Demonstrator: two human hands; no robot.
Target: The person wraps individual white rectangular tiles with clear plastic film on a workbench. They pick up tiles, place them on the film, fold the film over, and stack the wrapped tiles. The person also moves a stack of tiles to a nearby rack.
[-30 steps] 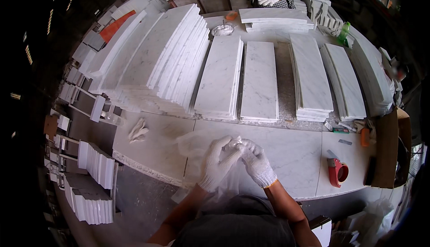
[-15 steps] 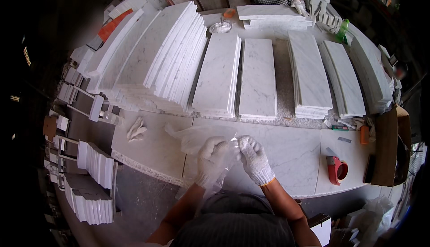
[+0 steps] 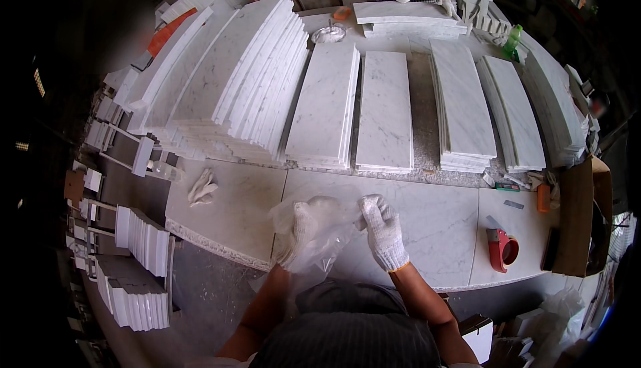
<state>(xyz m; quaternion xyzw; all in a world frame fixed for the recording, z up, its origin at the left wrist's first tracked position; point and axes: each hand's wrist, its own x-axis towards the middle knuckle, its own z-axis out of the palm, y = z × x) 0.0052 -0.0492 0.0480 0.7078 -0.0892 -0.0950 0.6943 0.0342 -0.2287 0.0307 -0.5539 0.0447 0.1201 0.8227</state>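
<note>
So, going by the pose, you're mid-way through opening out the clear plastic film [image 3: 326, 244], judging from how it spreads between your gloves. It's up in front of you over the table's [image 3: 434, 231] near edge, left of that edge's middle, bunched and wrinkled on the left side, thinning toward the right. Right hand [image 3: 385, 234]: fingers curled in, thumb and forefinger nearly closed, looks like a pinch on the film's right margin; no visible gap at the tips. Left hand [image 3: 300, 231]: film drapes over it, fingers loosely bent and smeared by blur, so can't tell whether they're gripping or just propping the sheet, or if the hand is inside a fold. Next move, my read, calls for a firm right pinch and a left finger worked between the layers, if there are two; pull sideways gently, thin stuff will cling to glove knit. You've got bare table under it. Spare glove [image 3: 201, 188] sits toward the table's left edge, red tape dispenser [image 3: 495, 244] by its near right corner; both well apart from the film.
</note>
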